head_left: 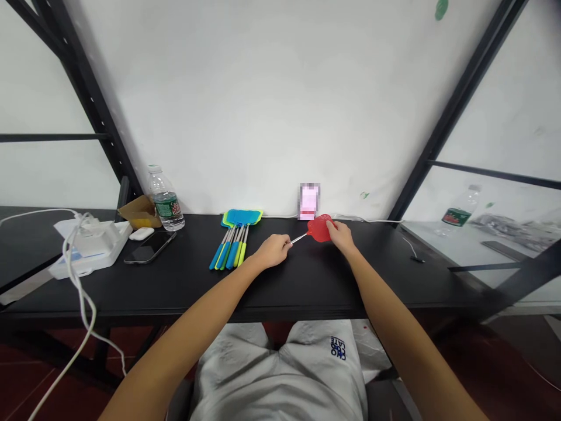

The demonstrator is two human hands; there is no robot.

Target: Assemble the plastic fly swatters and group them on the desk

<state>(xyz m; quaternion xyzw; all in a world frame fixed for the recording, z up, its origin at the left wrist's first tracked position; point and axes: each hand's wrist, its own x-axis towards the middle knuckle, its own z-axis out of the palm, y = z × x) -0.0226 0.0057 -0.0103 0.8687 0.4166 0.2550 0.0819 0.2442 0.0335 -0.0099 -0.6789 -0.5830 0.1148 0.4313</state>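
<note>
A red fly swatter (319, 228) with a thin metal shaft lies across my two hands above the black table. My left hand (274, 250) is closed around the handle end, which it hides. The fingers of my right hand (340, 236) pinch the right edge of the red mesh head. To the left of my left hand, several fly swatters (241, 218) with blue and yellow-green heads lie in an overlapping bundle. Their blue, green and yellow handles fan out toward me.
On the black table (175, 286) stand a water bottle (166, 202) and an open cardboard box (141, 212). Near them lie a phone (149, 247), a white earbud case (141, 234) and a power strip (94, 248) with cables. A blurred upright screen (309, 200) leans against the wall.
</note>
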